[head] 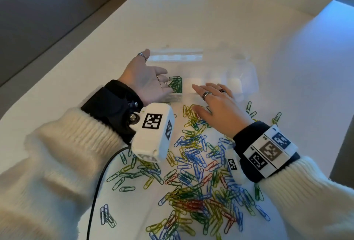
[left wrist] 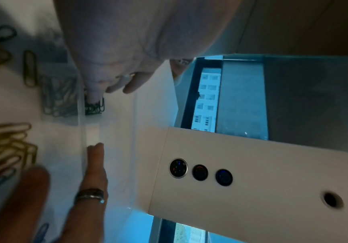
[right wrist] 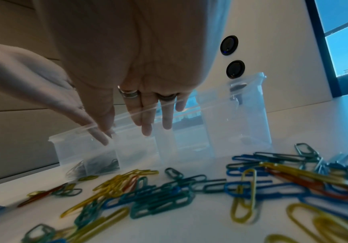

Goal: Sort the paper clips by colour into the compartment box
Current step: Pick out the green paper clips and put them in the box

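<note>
Box (head: 247,78) first: it's a clear plastic compartment box lying on the white table (head: 210,19), long axis running left to right, compartments in a row, its see-through lid (head: 176,54) flipped open toward the far side. Everything else I'll place off that box.

The leftmost compartment holds a bunch of green clips (head: 175,84), mostly lying with their long sides pointing away from the person. The other compartments look bare, though the plastic is washed out so I can't swear to it.

The left hand (head: 146,78) sits at the box's left end, palm turned up and inward, fingers loosely spread, fingertips right at the green clips. Can't tell if it's actually touching them. It's not gripping anything I can see.

The right hand (head: 216,101) is palm down at the near edge of the box, fingers straight and together, reaching over the front wall around the middle compartments. Nothing pinched there either.

The loose pile of paper clips (head: 201,182) (blue, yellow, green, red) is spread on the table on the near side of the box, pointing every which way, mostly under and behind the right wrist.
</note>
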